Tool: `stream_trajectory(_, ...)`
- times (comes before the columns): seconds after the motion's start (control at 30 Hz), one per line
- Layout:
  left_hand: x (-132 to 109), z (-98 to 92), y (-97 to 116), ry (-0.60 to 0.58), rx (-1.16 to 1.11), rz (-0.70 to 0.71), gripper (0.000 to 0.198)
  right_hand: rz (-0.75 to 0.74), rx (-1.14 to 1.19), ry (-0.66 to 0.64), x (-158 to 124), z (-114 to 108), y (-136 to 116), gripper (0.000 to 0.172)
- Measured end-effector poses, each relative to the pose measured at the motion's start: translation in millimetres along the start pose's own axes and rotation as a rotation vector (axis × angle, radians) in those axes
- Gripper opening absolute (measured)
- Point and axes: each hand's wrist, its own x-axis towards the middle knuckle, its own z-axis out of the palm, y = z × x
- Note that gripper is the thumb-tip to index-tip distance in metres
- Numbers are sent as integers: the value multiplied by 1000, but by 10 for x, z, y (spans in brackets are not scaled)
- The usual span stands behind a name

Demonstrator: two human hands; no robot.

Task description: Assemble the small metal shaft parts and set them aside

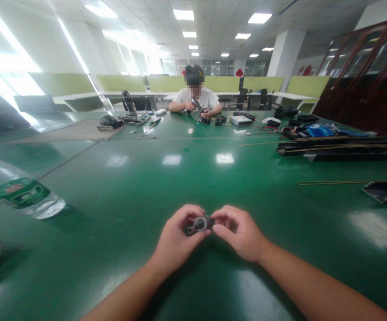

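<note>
Both my hands meet low in the middle of the head view over a glossy green table (193,178). My left hand (176,238) is curled round a small grey round metal part (200,224) with a short stub at its left end. My right hand (238,232) pinches the same part from the right with thumb and fingertips. The part is held just above the table, between the two hands.
A plastic water bottle (22,191) with a green label lies at the left. Long black rails (343,148) and thin rods lie at the right. Across the table a person in a white shirt (196,100) works with small parts and tools.
</note>
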Motion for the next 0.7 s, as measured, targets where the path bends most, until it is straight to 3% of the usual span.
stream_trajectory(0.13, 2, -22, -10, 34, 118, 68, 18, -16, -26, 0, -8, 3, 6, 20)
stream_trajectory(0.37, -19, -40, -17, 32, 231, 58, 21, -42, -25, 11, -13, 13, 33, 25)
stream_trajectory(0.7, -18, -61, -46, -6, 278, 152, 24, -5, -50, 35, -6, 22, 44, 28)
